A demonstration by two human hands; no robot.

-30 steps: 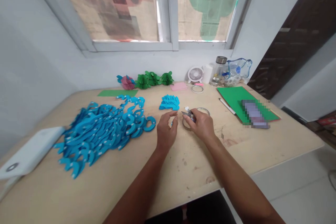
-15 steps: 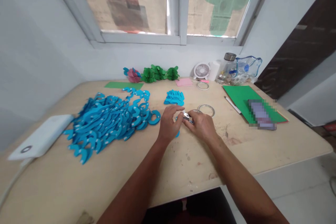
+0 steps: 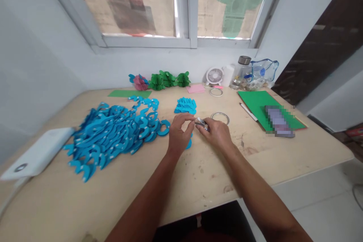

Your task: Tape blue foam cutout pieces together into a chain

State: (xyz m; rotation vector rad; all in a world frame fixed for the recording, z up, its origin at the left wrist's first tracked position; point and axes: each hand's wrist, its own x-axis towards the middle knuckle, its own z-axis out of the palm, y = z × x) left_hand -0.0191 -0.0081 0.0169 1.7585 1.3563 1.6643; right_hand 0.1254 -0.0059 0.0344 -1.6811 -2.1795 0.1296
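Observation:
My right hand [image 3: 217, 131] is closed around a small shiny silver tool [image 3: 200, 122], whose exact kind I cannot make out. Its tip points toward my left hand [image 3: 179, 130], whose thumb and fingers pinch together right at the tool's end. Whatever lies between those fingertips is too small to name. Partly hidden beneath the left hand, a blue paper piece [image 3: 189, 143] rests on the table. Just beyond the hands sits a small stack of scalloped blue paper cut-outs [image 3: 185, 106]. Left of them spreads a large heap of curved blue paper pieces [image 3: 110, 130] with white patches.
A silvery ring [image 3: 220, 118] lies beyond the right hand. Green sheets [image 3: 253, 100] with a blurred phone [image 3: 279, 120] and a pen [image 3: 248, 112] are at right. Along the wall stand paper ornaments [image 3: 167, 79], a fan [image 3: 214, 76] and a bottle [image 3: 242, 72]. A white power bank [image 3: 42, 151] lies at left.
The view has shifted slightly, so everything sits a little further left. Both hands keep nearly the same pose, with the silver tool still between them.

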